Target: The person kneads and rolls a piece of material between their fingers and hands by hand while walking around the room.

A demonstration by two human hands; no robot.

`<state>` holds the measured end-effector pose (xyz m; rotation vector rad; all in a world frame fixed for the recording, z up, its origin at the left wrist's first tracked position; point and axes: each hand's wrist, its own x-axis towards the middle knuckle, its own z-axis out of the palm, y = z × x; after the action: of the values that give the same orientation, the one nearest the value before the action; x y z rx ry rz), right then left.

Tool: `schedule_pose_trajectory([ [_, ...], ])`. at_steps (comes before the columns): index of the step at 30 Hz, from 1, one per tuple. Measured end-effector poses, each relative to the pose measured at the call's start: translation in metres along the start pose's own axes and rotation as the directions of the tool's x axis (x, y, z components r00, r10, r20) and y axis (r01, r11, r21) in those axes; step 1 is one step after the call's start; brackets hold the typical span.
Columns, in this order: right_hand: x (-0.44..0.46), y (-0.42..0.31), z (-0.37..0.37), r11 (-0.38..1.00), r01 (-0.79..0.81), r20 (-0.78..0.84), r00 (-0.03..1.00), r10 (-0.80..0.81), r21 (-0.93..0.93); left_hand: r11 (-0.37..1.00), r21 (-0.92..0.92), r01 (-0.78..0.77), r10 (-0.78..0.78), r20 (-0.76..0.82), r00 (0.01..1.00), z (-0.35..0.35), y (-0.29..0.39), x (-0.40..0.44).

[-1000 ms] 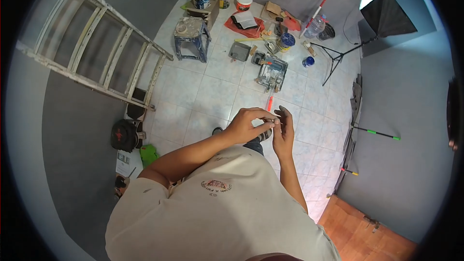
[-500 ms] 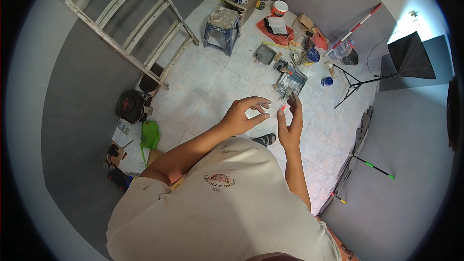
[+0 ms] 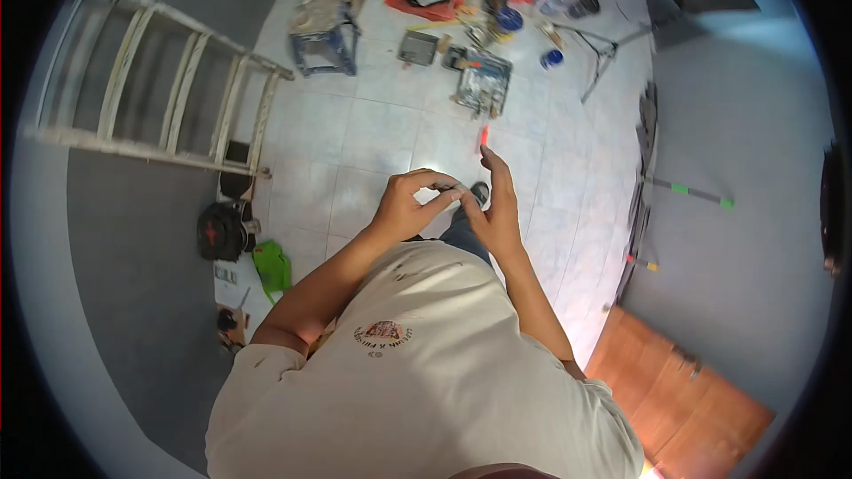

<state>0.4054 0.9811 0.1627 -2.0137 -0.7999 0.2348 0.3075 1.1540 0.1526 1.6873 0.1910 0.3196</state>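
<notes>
My left hand (image 3: 404, 204) is bent in front of my shirt (image 3: 426, 346), its thumb and fingertips brought together. Whatever is pinched there is too small to make out. Beside it, my right hand (image 3: 497, 208) has its fingers stretched forward and its thumb out towards the left fingertips, with nothing visible in its grasp. Both hands are above the tiled floor and a sandalled foot (image 3: 480, 194). Beyond them on the floor lie a red-orange strip (image 3: 485, 137) and a paint-stained tray (image 3: 485, 84).
A ladder (image 3: 182, 93) leans at the left, with a black bag (image 3: 222, 232) and green bag (image 3: 272, 266) below. Further forward are a paint-stained stool (image 3: 322, 35), grey tray (image 3: 418, 48), blue jar (image 3: 552, 59) and tripod (image 3: 602, 53). A wooden door (image 3: 679, 390) is lower right.
Half a second ago my hands were apart; now the left fingertips meet the right thumb. The view has swung, so the floor items appear higher and further left.
</notes>
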Motion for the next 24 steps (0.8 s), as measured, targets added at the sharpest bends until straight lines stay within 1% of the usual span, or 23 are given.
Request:
schedule_pose_trajectory([
  [2, -0.01, 0.007, -0.014, 0.999, -0.044, -0.048, 0.998, 0.042, -0.024, 0.999, 0.023, 0.047, -0.049, 0.102, 0.994, 0.012, 0.0, 0.01],
  [5, -0.03, 0.019, -0.045, 0.993, -0.098, -0.123, 0.988, 0.09, -0.06, 0.999, 0.028, 0.02, -0.027, 0.283, 0.959, 0.04, -0.002, 0.03],
  [6, -0.039, 0.025, -0.054, 0.992, -0.117, -0.146, 0.983, 0.109, -0.047, 0.999, 0.039, 0.022, -0.033, 0.312, 0.949, 0.051, 0.0, 0.038],
  [8, -0.054, 0.037, -0.071, 0.979, -0.199, -0.215, 0.955, 0.203, 0.042, 0.998, 0.002, 0.056, -0.05, 0.468, 0.882, 0.077, 0.008, 0.054],
  [9, -0.061, 0.049, -0.08, 0.98, -0.193, -0.251, 0.947, 0.2, 0.051, 0.999, -0.007, 0.044, -0.033, 0.537, 0.843, 0.09, 0.012, 0.063],
  [10, -0.067, 0.056, -0.09, 0.972, -0.228, -0.276, 0.932, 0.235, 0.055, 0.999, 0.013, 0.04, -0.041, 0.548, 0.835, 0.106, 0.018, 0.07],
  [12, -0.078, 0.071, -0.11, 0.96, -0.268, -0.327, 0.903, 0.28, 0.082, 0.988, -0.146, 0.053, 0.038, 0.557, 0.83, 0.143, 0.028, 0.08],
  [13, -0.081, 0.086, -0.12, 0.968, -0.246, -0.359, 0.9, 0.247, 0.051, 0.99, -0.131, 0.057, 0.028, 0.569, 0.822, 0.161, 0.028, 0.084],
  [15, -0.088, 0.097, -0.146, 0.959, -0.274, -0.385, 0.88, 0.28, 0.07, 0.985, -0.157, 0.07, 0.056, 0.674, 0.737, 0.197, 0.028, 0.093],
  [16, -0.089, 0.103, -0.16, 0.953, -0.292, -0.403, 0.866, 0.297, 0.075, 0.988, -0.142, 0.067, 0.047, 0.676, 0.736, 0.215, 0.027, 0.098],
  [18, -0.097, 0.133, -0.189, 0.951, -0.289, -0.426, 0.851, 0.308, 0.11, 1.0, -0.014, -0.002, 0.013, 0.796, 0.605, 0.255, 0.024, 0.106],
  [19, -0.1, 0.146, -0.207, 0.96, -0.276, -0.443, 0.856, 0.268, 0.047, 0.999, 0.032, -0.041, -0.001, 0.796, 0.605, 0.276, 0.023, 0.109],
  [20, -0.103, 0.159, -0.225, 0.964, -0.265, -0.458, 0.859, 0.228, -0.017, 0.998, 0.044, -0.043, -0.009, 0.794, 0.608, 0.297, 0.021, 0.114],
  [22, -0.108, 0.18, -0.262, 0.96, -0.278, -0.446, 0.861, 0.243, -0.015, 0.996, 0.079, -0.047, -0.038, 0.818, 0.574, 0.34, 0.026, 0.125],
  [23, -0.109, 0.19, -0.282, 0.954, -0.298, -0.43, 0.866, 0.256, -0.032, 0.992, 0.103, -0.075, -0.046, 0.839, 0.542, 0.361, 0.024, 0.131],
  [24, -0.11, 0.202, -0.303, 0.947, -0.316, -0.416, 0.87, 0.266, -0.055, 0.991, 0.103, -0.083, -0.042, 0.84, 0.541, 0.381, 0.031, 0.14],
])
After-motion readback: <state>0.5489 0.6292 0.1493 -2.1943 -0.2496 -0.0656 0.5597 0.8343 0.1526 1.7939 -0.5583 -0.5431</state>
